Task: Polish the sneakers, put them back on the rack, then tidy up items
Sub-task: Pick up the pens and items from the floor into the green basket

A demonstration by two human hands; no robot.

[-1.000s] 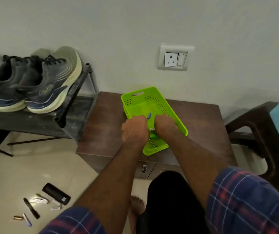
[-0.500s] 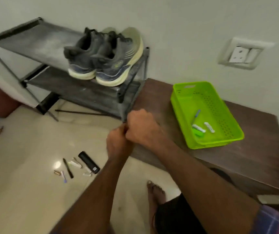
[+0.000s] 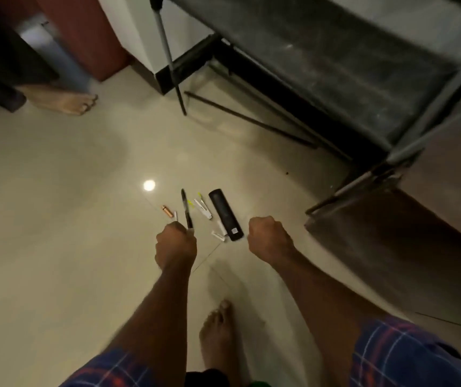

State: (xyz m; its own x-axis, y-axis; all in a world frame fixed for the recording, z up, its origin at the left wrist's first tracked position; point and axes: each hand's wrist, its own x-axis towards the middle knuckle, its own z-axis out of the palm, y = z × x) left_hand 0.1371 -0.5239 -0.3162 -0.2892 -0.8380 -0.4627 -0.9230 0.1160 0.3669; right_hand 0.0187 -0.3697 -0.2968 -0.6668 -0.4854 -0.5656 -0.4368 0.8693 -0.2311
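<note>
Feet first, far left: a bare foot of a second person stands on the glossy beige tiled floor, well apart from the action. Moving right, a bright round light reflection shines on the tiles, and just beside it lies the scatter of small items. A short copper-coloured cylinder sits at the left end of that scatter. Next, a slim black pen-like stick, long axis running away from the wearer, tip pointing up the frame, near end at the left hand. That hand's grip is curled into a fist over the floor; whether it touches the stick I cannot tell. Right again, thin white sticks with yellow-green tips lie slanted, and two small white tubes rest beside a long black rectangular case, its long axis angled toward the upper left. The right hand hovers just right of the case, grip closed in a fist, nothing visible inside. Upper right, a dark metal shoe rack stands, and a dark brown wooden bench fills the right edge.
</note>
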